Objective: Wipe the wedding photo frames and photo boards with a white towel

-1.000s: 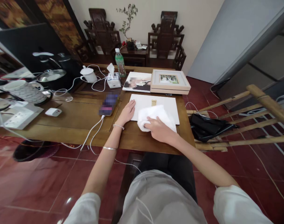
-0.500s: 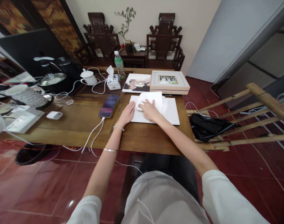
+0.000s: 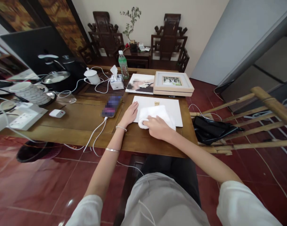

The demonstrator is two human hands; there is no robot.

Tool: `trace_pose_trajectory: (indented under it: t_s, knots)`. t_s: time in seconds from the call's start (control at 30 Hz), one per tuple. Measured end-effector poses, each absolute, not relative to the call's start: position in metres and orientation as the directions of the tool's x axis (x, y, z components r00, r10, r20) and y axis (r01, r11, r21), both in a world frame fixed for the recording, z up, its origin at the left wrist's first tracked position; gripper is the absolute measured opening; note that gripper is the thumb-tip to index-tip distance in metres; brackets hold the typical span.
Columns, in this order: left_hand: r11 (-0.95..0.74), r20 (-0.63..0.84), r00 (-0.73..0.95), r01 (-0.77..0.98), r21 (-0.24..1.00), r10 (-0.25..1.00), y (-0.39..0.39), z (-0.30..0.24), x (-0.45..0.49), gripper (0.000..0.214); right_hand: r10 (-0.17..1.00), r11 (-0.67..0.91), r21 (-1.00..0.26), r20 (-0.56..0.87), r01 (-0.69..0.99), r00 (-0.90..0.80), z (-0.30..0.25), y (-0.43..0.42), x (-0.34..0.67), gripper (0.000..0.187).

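A white flat board [image 3: 173, 108] with a small brass hanger lies face down on the wooden table [image 3: 79, 121]. My left hand [image 3: 129, 114] rests flat and open on the board's left edge, holding it still. My right hand [image 3: 157, 127] presses a bunched white cloth [image 3: 155, 113] onto the near part of the board, fingers curled over the cloth.
Behind the board lie a framed photo [image 3: 173, 82] and a photo print [image 3: 140, 84]. A phone [image 3: 111, 106] on a white cable sits left of my left hand. Further left: tissue box, green bottle, teapot, power strip, kettle. A bamboo rack with a black bag [image 3: 214, 129] stands right.
My right hand pushed the cloth to the board's far edge, then drew it back to the near edge. My left hand stayed in place.
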State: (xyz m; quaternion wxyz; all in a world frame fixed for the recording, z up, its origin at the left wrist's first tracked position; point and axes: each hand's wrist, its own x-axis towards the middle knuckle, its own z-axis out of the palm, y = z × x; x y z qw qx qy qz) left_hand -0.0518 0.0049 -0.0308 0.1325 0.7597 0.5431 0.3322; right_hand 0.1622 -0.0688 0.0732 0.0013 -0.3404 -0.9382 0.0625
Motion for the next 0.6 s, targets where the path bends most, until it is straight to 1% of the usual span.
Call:
trace_pose_trajectory:
  t_s: [0.07, 0.17, 0.23, 0.3, 0.37, 0.43, 0.5, 0.6]
  knots:
    - [-0.371, 0.359, 0.184, 0.731, 0.572, 0.915, 0.006, -0.032, -0.052, 0.047, 0.689, 0.720, -0.084, -0.033, 0.689, -0.724, 0.072, -0.043, 0.159, 0.042]
    - [-0.368, 0.364, 0.169, 0.714, 0.595, 0.916, 0.006, -0.032, -0.051, 0.046, 0.758, 0.652, -0.049, 0.014, 0.756, -0.652, 0.065, -0.004, 0.151, 0.044]
    - [-0.361, 0.370, 0.146, 0.695, 0.622, 0.917, 0.004, -0.030, -0.050, 0.046, 0.779, 0.627, -0.048, 0.039, 0.777, -0.626, 0.060, 0.012, 0.143, 0.046]
    - [-0.340, 0.376, 0.091, 0.652, 0.677, 0.922, 0.001, -0.024, -0.048, 0.049, 0.775, 0.631, -0.057, 0.050, 0.773, -0.629, 0.055, 0.017, 0.133, 0.048]
    - [-0.316, 0.381, 0.001, 0.561, 0.765, 0.924, -0.002, -0.018, -0.048, 0.053, 0.732, 0.682, -0.071, 0.053, 0.728, -0.680, 0.052, 0.011, 0.122, 0.048]
    - [-0.325, 0.393, -0.066, 0.447, 0.833, 0.917, -0.003, -0.013, -0.049, 0.056, 0.641, 0.767, -0.082, 0.061, 0.636, -0.765, 0.050, 0.000, 0.115, 0.045]
    - [-0.349, 0.414, -0.101, 0.382, 0.856, 0.904, -0.004, -0.009, -0.051, 0.058, 0.529, 0.848, -0.089, 0.069, 0.522, -0.846, 0.052, -0.013, 0.113, 0.042]
    - [-0.345, 0.425, -0.114, 0.414, 0.842, 0.898, -0.006, -0.007, -0.050, 0.061, 0.417, 0.905, -0.118, 0.051, 0.409, -0.907, 0.061, -0.030, 0.123, 0.038]
